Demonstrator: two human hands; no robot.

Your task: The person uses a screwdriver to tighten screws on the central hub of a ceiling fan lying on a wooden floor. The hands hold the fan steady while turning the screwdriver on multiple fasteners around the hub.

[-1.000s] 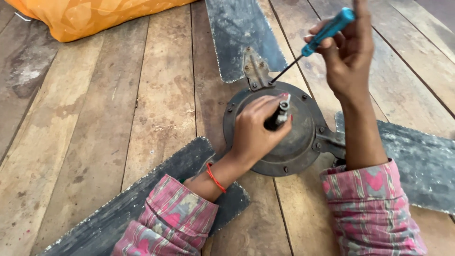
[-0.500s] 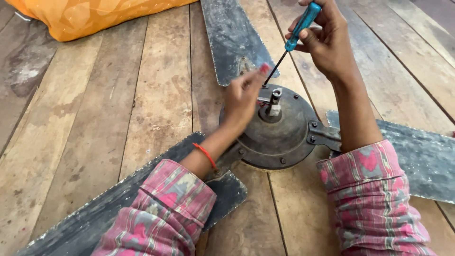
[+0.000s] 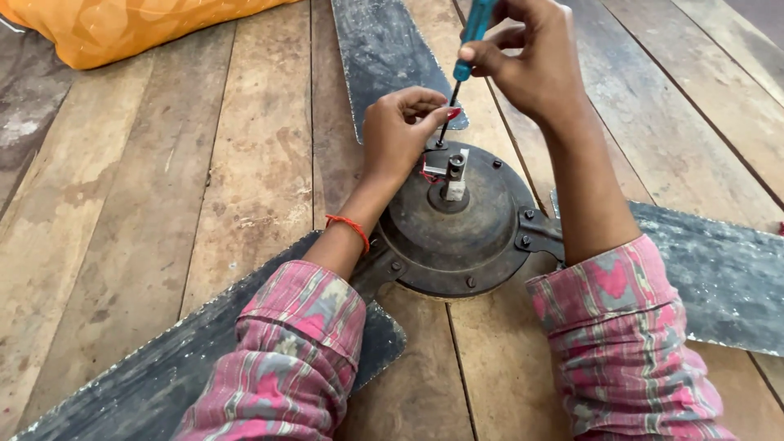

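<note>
Hands: right (image 3: 535, 69) grips screwdriver (image 3: 467, 57); left (image 3: 400, 131) steadies tip.

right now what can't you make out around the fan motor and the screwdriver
- Screwdriver, head view: the handle's top is cut off by the upper edge and wrapped by the right hand.
- Its tip at the motor housing: too small, with the left hand hiding the screw.
- Three fan blades: ends run out of frame.
- Orange bag: cut by the top edge.

Fan blades (image 3: 392, 57) flanking bare planks (image 3: 245, 163).
</note>
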